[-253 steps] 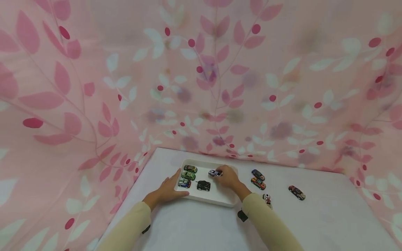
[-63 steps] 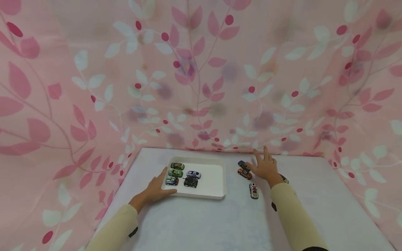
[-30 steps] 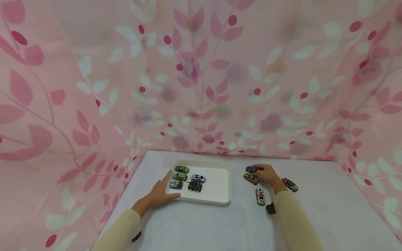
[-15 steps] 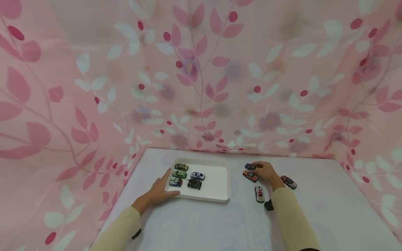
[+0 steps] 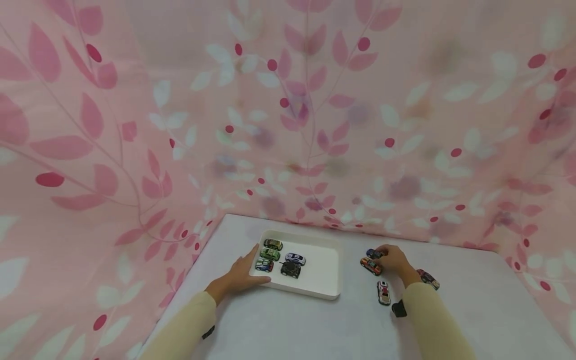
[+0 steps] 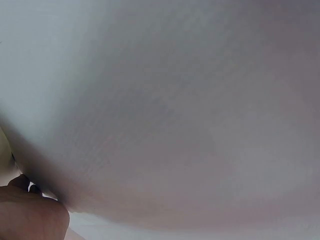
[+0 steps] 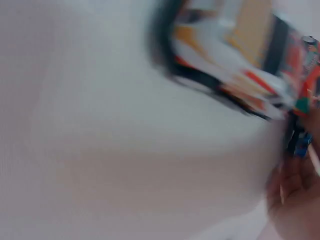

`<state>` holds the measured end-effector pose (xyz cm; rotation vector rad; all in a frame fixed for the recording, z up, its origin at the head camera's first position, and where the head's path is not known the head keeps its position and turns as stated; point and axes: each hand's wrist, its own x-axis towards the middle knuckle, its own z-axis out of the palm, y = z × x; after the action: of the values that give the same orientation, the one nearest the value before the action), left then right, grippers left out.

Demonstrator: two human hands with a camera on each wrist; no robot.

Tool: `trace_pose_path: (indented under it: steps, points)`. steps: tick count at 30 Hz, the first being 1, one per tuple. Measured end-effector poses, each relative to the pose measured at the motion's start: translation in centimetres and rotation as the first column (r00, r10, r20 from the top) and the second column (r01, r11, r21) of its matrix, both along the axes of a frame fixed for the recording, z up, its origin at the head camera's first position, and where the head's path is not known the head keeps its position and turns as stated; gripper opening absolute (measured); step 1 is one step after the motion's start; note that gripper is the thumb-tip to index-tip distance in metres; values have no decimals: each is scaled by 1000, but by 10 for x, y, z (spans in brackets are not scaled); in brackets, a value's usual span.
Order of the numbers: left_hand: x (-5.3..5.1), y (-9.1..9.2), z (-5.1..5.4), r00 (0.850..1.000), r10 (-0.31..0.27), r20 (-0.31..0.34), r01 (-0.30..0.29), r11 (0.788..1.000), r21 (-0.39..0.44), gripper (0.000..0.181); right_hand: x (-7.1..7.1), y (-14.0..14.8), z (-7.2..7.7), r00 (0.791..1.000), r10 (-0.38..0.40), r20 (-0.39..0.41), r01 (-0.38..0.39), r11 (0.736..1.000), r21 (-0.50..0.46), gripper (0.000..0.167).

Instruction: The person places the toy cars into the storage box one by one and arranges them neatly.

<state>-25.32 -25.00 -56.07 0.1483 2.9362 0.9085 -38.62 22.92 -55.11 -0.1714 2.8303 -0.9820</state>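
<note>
My left hand point(image 5: 238, 274) rests at the left end of a white tray point(image 5: 315, 291), fingers along its side and thumb by the front wall. Inside the tray sit several toy cars, among them a green car point(image 5: 270, 254), a white-and-blue car point(image 5: 295, 258) and a black tank-like one point(image 5: 290, 270). To the right of the tray, my right hand point(image 5: 395, 261) pinches a dark blue toy car point(image 5: 371, 253), its fingertips partly hiding it. That car stands right behind an orange toy car point(image 5: 371, 266). In the left wrist view only part of the hand point(image 6: 32, 212) shows.
A white-and-red toy car point(image 5: 383, 293) lies on the white-covered table point(image 5: 288, 330), in front of the orange one. Another dark red toy car point(image 5: 428, 279) is partly behind my right wrist. A pink floral cloth point(image 5: 310, 150) hangs behind the table.
Earlier my right hand held the white-and-blue car over the tray; that car now sits inside. The right hand moved right and took hold of the blue car. The left hand stays.
</note>
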Motion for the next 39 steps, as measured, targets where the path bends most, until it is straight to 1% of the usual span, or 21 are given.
trace_pose_path:
  steps: [2,4,5,7,9,10,12,13,15,20,24,26,28,30,33,35,37,39]
  points:
    - [1,1,-2,1000,1,17,-1,1000,-12,119,5,1,6,1000,-26,-4,26,1000,10,45]
    - [2,1,-4,1000,4,25,-3,1000,-23,119,9,-3,15,999,-44,-30,44,999,-7,46]
    - [1,0,-3,1000,2,10,-2,1000,-18,119,10,-6,21,998,-43,-53,41,999,-28,46]
    - [0,2,-4,1000,-1,-12,1,1000,-3,118,12,-13,34,995,-27,-95,21,998,-62,46]
    - [0,7,-7,1000,-6,-19,6,1000,16,118,14,-19,44,991,5,-134,-15,997,-72,46]
    - [0,7,-6,1000,-2,-17,3,1000,26,119,14,-25,48,988,26,-153,-39,996,-78,46]
    - [0,8,-7,1000,-7,8,7,999,40,120,14,-37,53,982,54,-179,-70,994,-81,44]
    - [0,9,-8,1000,-10,22,9,999,44,120,15,-42,54,979,67,-192,-83,993,-79,44]
    - [0,11,-10,1000,-13,22,12,999,53,120,16,-53,55,973,85,-215,-105,991,-84,41]
    - [-1,8,-10,1000,0,-20,1,999,53,119,16,-82,58,961,120,-249,-152,982,-112,35]
    - [-4,2,-3,1000,-5,-24,6,999,34,119,14,-102,61,947,132,-293,-173,978,-117,35]
    - [-4,2,-2,1000,-4,-18,5,999,35,119,16,-108,60,940,134,-313,-176,978,-110,37]
    - [-4,2,-1,1000,-5,-19,6,1000,26,119,18,-114,59,935,133,-329,-177,978,-106,37]
    - [-4,2,-2,1000,-10,-9,10,1000,7,119,21,-118,57,932,130,-338,-175,979,-107,37]
    - [-5,3,-4,1000,-25,-4,25,1000,-9,119,27,-125,55,933,130,-334,-178,977,-117,37]
    - [-4,3,-5,1000,-26,-5,26,1000,-3,118,30,-132,53,926,148,-347,-196,975,-106,36]
    - [-3,3,-5,999,-26,-23,26,1000,11,118,33,-140,50,917,176,-357,-220,971,-87,35]
    - [0,2,-7,999,-20,-26,21,1000,20,117,34,-147,44,902,210,-377,-248,967,-54,32]
